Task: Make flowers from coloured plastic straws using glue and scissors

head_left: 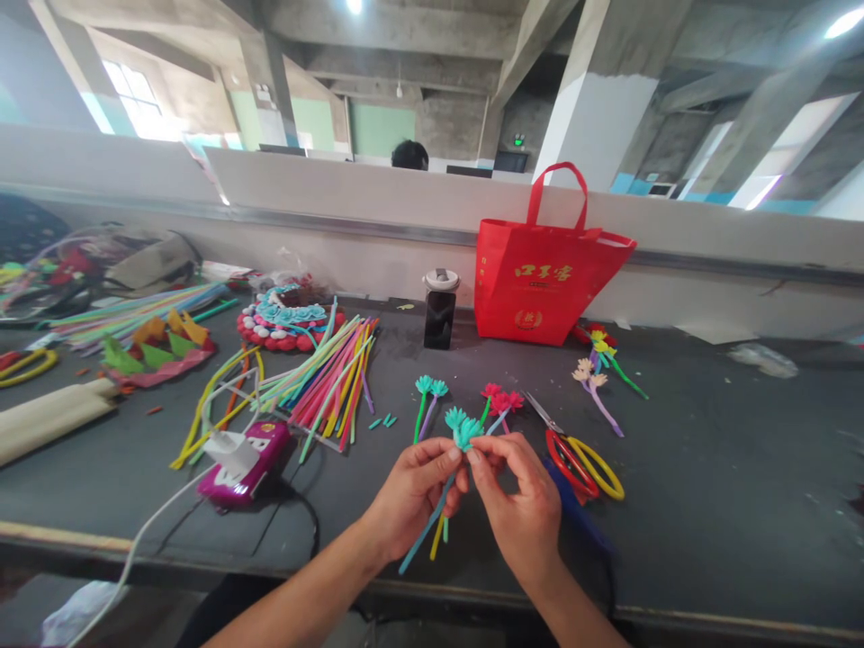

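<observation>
Between my two hands is a turquoise pipe-cleaner flower (463, 427), its head facing up and its stems slanting down below my fingers. My left hand (425, 481) pinches it just under the bloom. Thumb and fingers of my right hand (517, 495) close on the right side of the same flower, where a pale blue stem (498, 421) sticks out. Just beyond my hands lie two more turquoise flowers (430, 387) and some red flowers (503, 399). Scissors with red and yellow handles (580, 459) rest right of my right hand.
A purple power strip (247, 463) with a white plug sits left, near a pile of pipe cleaners (330, 373). Behind stand a phone (439, 319) against a white-lidded container and a red bag (546, 279). More flowers (598, 378) lie right; a felt crown (158, 351) lies far left.
</observation>
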Demonstrator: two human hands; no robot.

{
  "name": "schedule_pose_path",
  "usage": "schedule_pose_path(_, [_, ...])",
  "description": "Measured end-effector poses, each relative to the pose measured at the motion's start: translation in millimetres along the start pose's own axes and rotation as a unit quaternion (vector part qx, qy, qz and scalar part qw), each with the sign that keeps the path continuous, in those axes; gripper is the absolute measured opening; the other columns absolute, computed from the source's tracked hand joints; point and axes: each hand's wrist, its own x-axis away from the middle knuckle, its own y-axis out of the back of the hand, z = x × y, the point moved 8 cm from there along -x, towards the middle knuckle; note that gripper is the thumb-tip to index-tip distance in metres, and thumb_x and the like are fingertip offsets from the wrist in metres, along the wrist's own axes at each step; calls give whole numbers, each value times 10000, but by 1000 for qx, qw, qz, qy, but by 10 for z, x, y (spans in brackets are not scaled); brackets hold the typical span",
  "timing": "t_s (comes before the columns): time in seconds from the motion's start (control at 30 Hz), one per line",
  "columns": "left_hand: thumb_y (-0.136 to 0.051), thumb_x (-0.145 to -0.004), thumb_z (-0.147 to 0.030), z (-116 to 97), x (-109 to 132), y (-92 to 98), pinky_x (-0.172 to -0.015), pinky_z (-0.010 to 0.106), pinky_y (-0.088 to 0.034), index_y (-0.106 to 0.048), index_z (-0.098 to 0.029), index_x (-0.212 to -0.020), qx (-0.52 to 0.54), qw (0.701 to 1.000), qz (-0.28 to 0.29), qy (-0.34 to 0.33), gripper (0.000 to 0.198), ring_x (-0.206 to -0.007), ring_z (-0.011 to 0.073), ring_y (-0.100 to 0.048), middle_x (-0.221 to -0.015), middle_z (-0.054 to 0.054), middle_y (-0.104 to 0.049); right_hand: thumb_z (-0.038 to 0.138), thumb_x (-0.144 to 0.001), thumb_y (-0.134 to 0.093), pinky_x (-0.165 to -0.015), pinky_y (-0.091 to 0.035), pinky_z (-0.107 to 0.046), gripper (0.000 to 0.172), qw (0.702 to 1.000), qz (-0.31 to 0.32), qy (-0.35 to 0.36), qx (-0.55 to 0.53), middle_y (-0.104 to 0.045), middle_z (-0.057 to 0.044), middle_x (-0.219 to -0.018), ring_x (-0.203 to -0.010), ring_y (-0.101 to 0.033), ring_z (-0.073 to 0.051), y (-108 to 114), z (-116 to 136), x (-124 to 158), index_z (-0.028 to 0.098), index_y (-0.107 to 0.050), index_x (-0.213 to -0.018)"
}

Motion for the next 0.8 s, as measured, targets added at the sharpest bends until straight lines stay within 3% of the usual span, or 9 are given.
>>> schedule_pose_path(0.33, [-856,-682,-332,-5,-7,58,-463,194,-377,-661,-135,-723,17,999,-29,-5,280,-446,69,-521,-591,-7,-618,198,-939,-562,-631,-483,-243,119,998,44,-34,-41,-601,6,-752,-677,-570,-130,-44,-61,-2,214,-614,-834])
schedule_pose_path(0.8, [-818,-723,-326,28,-6,27,-490,212,-353,-656,-137,-728,11,1000,-6,8,249,-465,77,-505,-603,7,-613,243,-960,-529,-635,-452,-253,145,993,62,-70,-74,-589,12,-754,-683,-554,-136,-70,-120,26,219,-598,-835])
